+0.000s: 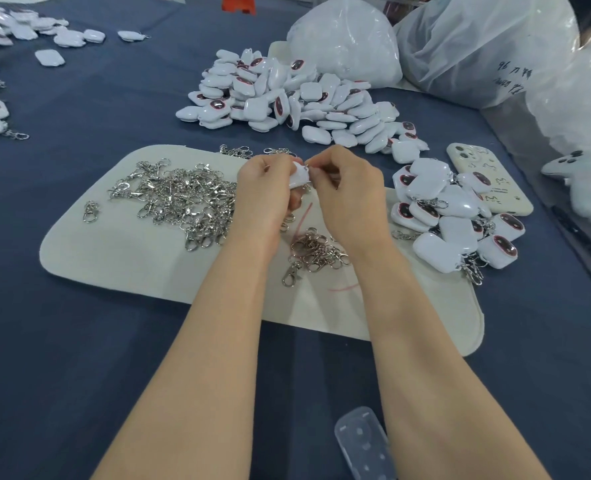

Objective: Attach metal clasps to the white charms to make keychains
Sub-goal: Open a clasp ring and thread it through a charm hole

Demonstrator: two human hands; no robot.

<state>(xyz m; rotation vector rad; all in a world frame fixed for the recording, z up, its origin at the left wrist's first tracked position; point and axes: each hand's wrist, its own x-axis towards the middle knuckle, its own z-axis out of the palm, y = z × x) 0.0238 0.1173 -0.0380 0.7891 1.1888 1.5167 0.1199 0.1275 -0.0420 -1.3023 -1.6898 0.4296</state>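
Here, the left hand (266,188) grips a white charm (299,174) above the far edge of the mat (114,258); the right hand (346,188) pinches its top corner, clasp hidden; steady the charm; seat the clasp fully.

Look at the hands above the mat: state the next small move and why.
Probably finish working a clasp onto the white charm: the left hand grips it, the right hand pinches at its top corner, with loose clasps lying on the cream mat.
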